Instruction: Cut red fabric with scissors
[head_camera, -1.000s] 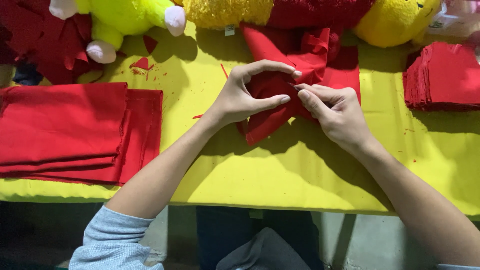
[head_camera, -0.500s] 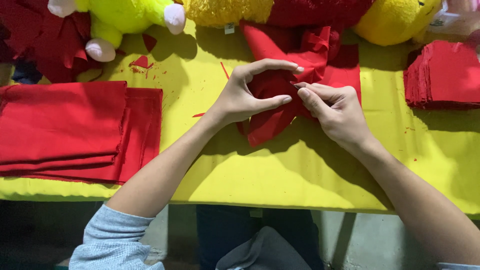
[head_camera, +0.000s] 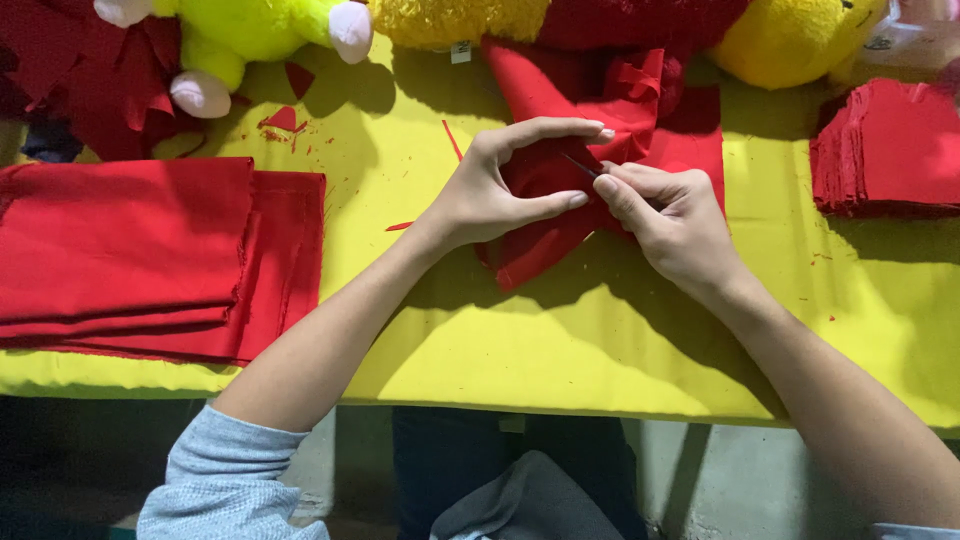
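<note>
Head view: the left hand (head_camera: 490, 190) pinches a crumpled red cloth piece (head_camera: 540, 215) between thumb and forefinger, near the far edge of the yellow surface (head_camera: 560, 350). The right hand (head_camera: 675, 225), touching the cloth's right side, has its grip closed on a thin dark needle (head_camera: 580, 165). Folded red fabric (head_camera: 150, 255) lies by the left edge.

Red cloth piece (head_camera: 540, 210), yellow table cover (head_camera: 560, 340)

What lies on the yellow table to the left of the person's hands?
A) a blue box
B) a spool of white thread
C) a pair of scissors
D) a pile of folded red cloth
D: a pile of folded red cloth lies on the yellow table, left of the left hand; no scissors, box or spool shows there.
</note>
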